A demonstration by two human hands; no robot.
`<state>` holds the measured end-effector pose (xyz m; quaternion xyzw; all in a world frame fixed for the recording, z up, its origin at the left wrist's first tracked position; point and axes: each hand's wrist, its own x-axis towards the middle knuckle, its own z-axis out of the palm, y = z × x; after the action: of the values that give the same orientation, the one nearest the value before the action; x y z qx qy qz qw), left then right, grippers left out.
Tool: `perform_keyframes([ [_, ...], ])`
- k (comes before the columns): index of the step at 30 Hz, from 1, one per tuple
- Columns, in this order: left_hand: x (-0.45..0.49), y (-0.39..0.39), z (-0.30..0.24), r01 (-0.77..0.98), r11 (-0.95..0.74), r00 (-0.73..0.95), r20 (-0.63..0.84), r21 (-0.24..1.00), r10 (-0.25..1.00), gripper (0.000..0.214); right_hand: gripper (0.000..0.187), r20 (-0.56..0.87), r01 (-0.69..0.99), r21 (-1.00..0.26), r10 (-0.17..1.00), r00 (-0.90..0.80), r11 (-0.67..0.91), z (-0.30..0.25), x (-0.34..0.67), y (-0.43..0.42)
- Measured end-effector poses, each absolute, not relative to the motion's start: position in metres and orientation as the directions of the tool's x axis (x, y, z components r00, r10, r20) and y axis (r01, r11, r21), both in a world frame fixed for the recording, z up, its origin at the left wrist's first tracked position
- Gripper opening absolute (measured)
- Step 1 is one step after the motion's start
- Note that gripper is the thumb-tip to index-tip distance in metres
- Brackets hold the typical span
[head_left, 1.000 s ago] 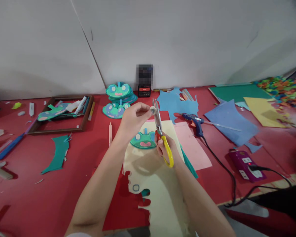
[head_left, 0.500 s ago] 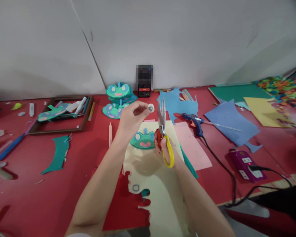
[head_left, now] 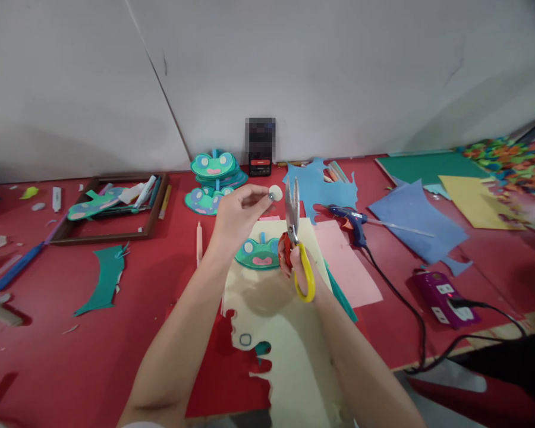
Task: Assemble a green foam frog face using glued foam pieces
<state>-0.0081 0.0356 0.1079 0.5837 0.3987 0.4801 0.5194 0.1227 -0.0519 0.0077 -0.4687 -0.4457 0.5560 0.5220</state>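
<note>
My left hand (head_left: 245,208) pinches a small round cream paper disc (head_left: 275,192) between thumb and fingertips. Close by on the right, my right hand (head_left: 296,264) grips scissors (head_left: 293,208) with red and yellow handles, blades pointing up and slightly apart. The disc is a little left of the blades, not between them. Below both hands lies a cream sheet (head_left: 285,333) with a ragged cut left edge and a small outlined shape on it. On the sheet's upper part rests a green frog face (head_left: 256,255) with blue eye patches and a pink mouth, partly covered by my right hand.
More frog faces (head_left: 214,169) are stacked behind, beside a phone (head_left: 261,145) against the wall. A wooden frame (head_left: 109,238) with pens stands left. To the right lie a blue glue gun (head_left: 359,226), its cord, a purple power socket box (head_left: 443,300) and a blue sheet (head_left: 419,223).
The disc has turned slightly in my left fingers, showing more of its plain face. My right hand and the scissors are nearly still.
</note>
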Motion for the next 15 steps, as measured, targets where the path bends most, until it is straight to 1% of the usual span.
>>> perform_keyframes([
  [8,-0.007,0.0358,0.1063,-0.005,-0.182,0.222,0.179,0.983,0.959,0.015,0.054,-0.084,-0.169,-0.982,0.996,-0.015,-0.085,0.0112,0.1215,-0.0515],
  [15,-0.0077,0.036,0.1055,0.016,-0.197,0.228,0.188,0.98,0.955,0.016,0.05,-0.049,-0.182,-0.982,0.998,-0.029,-0.053,0.0131,0.1213,-0.0522],
])
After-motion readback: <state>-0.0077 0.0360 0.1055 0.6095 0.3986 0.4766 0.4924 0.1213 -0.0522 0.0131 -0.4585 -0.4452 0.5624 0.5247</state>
